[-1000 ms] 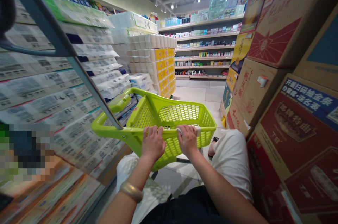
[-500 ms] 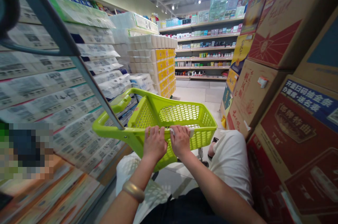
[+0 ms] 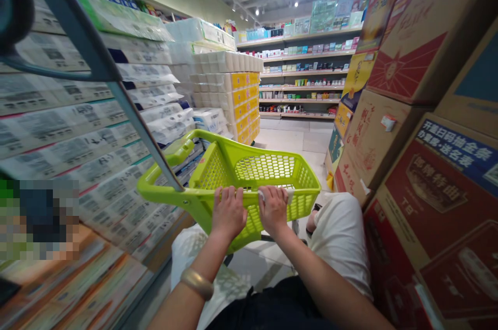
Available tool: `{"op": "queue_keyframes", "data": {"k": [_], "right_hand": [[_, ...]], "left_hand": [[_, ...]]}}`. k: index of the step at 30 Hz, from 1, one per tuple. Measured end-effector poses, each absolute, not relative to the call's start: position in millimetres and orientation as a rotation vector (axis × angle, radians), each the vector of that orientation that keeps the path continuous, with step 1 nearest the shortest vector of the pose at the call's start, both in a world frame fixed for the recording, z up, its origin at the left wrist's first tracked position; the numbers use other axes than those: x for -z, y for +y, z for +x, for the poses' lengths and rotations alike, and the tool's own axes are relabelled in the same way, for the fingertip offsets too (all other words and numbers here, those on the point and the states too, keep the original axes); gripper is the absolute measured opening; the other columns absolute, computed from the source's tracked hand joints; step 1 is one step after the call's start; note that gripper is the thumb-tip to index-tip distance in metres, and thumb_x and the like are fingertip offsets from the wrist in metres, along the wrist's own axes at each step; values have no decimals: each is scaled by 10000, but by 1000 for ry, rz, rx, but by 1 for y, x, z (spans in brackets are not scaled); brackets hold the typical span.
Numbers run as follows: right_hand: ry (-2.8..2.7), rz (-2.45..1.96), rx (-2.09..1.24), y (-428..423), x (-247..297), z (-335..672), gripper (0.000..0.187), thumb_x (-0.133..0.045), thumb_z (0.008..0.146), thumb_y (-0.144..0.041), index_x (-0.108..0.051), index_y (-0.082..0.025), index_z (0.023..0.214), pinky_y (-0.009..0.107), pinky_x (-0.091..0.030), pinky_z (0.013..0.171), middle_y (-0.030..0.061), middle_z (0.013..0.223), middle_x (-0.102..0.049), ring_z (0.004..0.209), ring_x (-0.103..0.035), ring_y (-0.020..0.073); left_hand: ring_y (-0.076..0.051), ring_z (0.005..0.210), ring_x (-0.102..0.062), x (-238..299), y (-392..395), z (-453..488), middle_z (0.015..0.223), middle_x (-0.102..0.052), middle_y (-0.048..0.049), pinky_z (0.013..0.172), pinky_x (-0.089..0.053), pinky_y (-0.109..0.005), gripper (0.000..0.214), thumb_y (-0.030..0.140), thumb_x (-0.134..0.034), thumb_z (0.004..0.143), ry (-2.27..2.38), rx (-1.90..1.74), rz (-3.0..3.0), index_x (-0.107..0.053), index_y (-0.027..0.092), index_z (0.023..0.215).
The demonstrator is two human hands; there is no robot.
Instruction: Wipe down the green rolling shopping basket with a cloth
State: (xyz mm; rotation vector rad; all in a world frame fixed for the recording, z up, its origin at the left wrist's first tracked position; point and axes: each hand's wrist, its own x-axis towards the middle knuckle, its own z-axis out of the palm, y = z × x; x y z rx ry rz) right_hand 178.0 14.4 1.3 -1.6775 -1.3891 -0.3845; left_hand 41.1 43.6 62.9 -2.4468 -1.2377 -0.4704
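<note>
A lime-green plastic shopping basket [image 3: 272, 166] on wheels stands in the aisle right in front of me, with nothing visible in it. My left hand [image 3: 229, 211] grips its near rim, fingers curled over the edge. My right hand [image 3: 273, 207] presses a small white cloth [image 3: 288, 194] onto the same rim beside it, fingers closed on the cloth. A gold bangle [image 3: 196, 282] sits on my left wrist.
Stacked tissue packs [image 3: 97, 133] line the left side, with a grey metal handle bar [image 3: 116, 91] running across them. Tall cardboard boxes [image 3: 412, 127] crowd the right. The tiled aisle floor [image 3: 295, 138] runs on to shelves of products [image 3: 303, 76] at the back.
My right hand slid the cloth left along the rim toward my left hand, then a little back to the right. My left hand kept its grip.
</note>
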Motion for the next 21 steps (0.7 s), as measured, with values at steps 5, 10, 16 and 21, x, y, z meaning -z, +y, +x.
{"op": "queue_keyframes", "data": {"k": [5,10,16,21], "right_hand": [[-1521,-1618,326,19,-8,162,216,-441,926,-251,-588,-265,1083,368,-231,1008,31,1040,-637,987,-511,190],[-1541,-1639,379,5,-1,195,230,-432,932,-253,-581,-257,1108,370,-222,1018,39,1051,-637,1011,-507,194],[-1426,-1689,420,5,1,197,209,-421,936,-245,-599,-235,1046,388,-202,1036,44,1001,-641,995,-508,200],[-1492,-1641,378,16,-7,171,200,-425,939,-261,-599,-246,1036,355,-244,983,34,972,-638,943,-511,192]], "left_hand": [[-281,1043,-480,-62,44,37,1016,-566,-107,1064,-240,-448,393,218,-514,731,-1221,466,-2428,-557,163,1117],[-280,1042,-479,-61,45,35,1021,-567,-112,1068,-235,-446,407,227,-517,742,-1206,472,-2435,-550,159,1142],[-284,1036,-479,-63,40,40,1010,-573,-111,1061,-247,-445,398,220,-529,731,-1220,504,-2424,-553,153,1122],[-279,1028,-487,-64,39,39,997,-579,-103,1056,-255,-437,376,210,-529,727,-1219,507,-2406,-559,159,1098]]}}
